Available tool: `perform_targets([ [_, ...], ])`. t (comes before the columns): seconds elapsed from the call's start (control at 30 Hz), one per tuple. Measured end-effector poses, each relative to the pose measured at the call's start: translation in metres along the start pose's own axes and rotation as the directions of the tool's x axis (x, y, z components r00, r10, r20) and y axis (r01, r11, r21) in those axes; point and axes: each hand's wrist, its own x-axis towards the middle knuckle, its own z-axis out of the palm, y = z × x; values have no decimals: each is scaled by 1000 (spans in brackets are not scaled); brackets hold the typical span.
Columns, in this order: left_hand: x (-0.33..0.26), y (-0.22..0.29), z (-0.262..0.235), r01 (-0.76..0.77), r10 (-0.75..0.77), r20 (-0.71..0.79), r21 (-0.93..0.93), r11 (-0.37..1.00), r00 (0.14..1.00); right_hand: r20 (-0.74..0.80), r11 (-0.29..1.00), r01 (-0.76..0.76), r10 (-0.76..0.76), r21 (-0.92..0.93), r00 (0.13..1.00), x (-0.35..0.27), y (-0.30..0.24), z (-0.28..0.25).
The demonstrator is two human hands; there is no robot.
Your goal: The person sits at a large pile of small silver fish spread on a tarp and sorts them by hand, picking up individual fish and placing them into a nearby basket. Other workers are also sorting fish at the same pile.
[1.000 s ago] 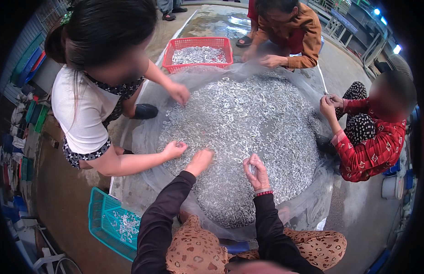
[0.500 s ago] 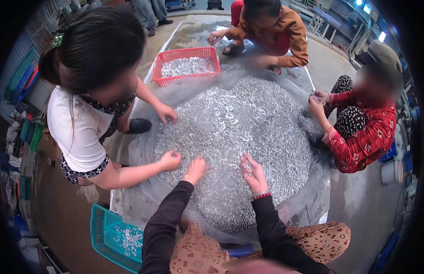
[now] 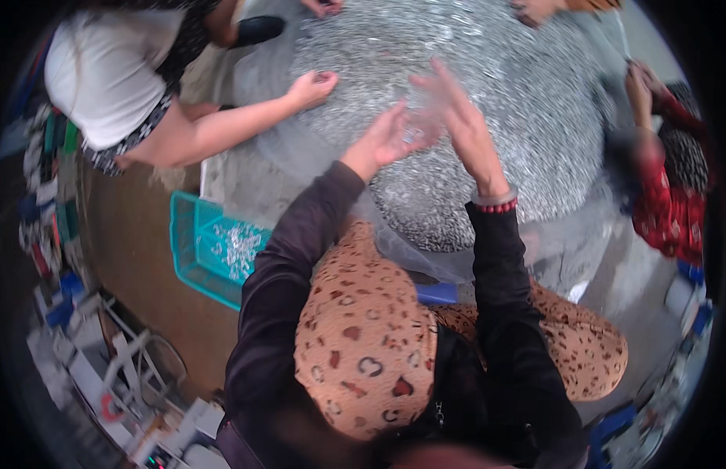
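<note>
Both hands are hovering over the pile of small silvery pieces (image 3: 535, 125), which is spreading beneath and around them, from 10 o'clock round through 12 to about 5. Left hand (image 3: 381, 142) is sitting at the pile's 8 o'clock side, palm turning up, fingers curling loosely, roughly half open. A pale glint is showing at its fingers, but blur is hiding whether that is a piece in the grip or pile behind; cannot tell. Right hand (image 3: 466, 125) is hanging just beside it at 3 o'clock, fingers pointing toward 11 and standing long and apart, so not closing tight; fingertips are smearing, cannot tell if anything is sticking to them. Whether the two hands are touching, cannot tell.

Red bracelet (image 3: 496, 207) is circling the right wrist. Pile is resting on a translucent sheet (image 3: 281, 141), its edge showing at 8 to 6 o'clock. Teal basket (image 3: 189, 227) is standing well apart from the left hand at 8 o'clock, holding a heap of whitish pieces (image 3: 239, 250).

Co-worker's hand (image 3: 312, 90) is lying at the pile's edge, 10 o'clock from the left hand, fingers curling. Another person's hand (image 3: 535, 9) is reaching in at 1 o'clock. Red-sleeved person's hands (image 3: 643, 82) are meeting beyond the pile at 3 o'clock.
</note>
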Motion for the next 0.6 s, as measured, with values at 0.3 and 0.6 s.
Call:
perform_targets([
  [0.3,-146,24,-20,-226,233,102,-83,971,967,-174,962,-143,104,-232,979,34,27,-47],
  [0.6,-397,43,-127,92,418,-825,484,870,381,-245,365,-451,489,-814,837,64,187,-160],
])
